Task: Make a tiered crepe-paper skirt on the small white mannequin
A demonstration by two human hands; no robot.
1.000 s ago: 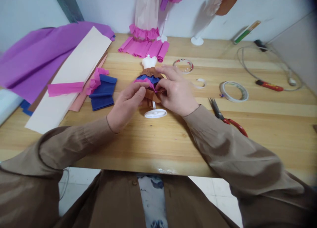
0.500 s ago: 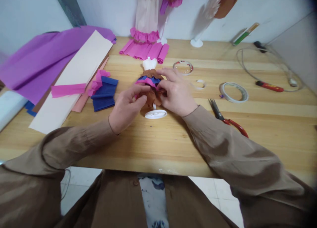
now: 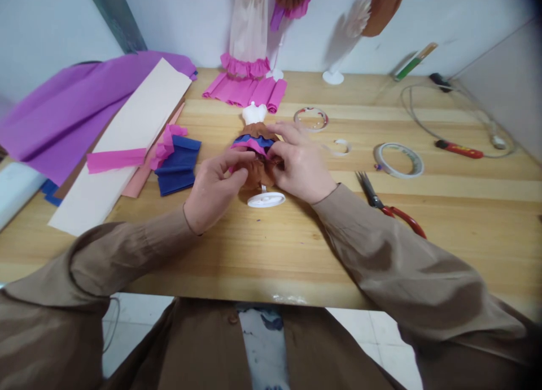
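A small white dress form leans away from me on the table, its round base toward me. Around it is a layered crepe-paper skirt in brown, blue and pink. At the skirt's left side, my left hand has thumb and fingers closed on the ruffled edge. From the right, my right hand pinches the skirt's paper, the fingertips partly hidden in the folds. Blue crepe paper and a pink strip lie left of my hands.
Red-handled scissors, a tape roll, a smaller ring and a corded red tool lie to the right. Purple paper and a cream sheet cover the left. Pink pleated paper and dressed forms stand behind.
The view has tipped slightly, so everything sits a little lower in the picture. Both hands stay at the skirt with barely any shift in the fingers.
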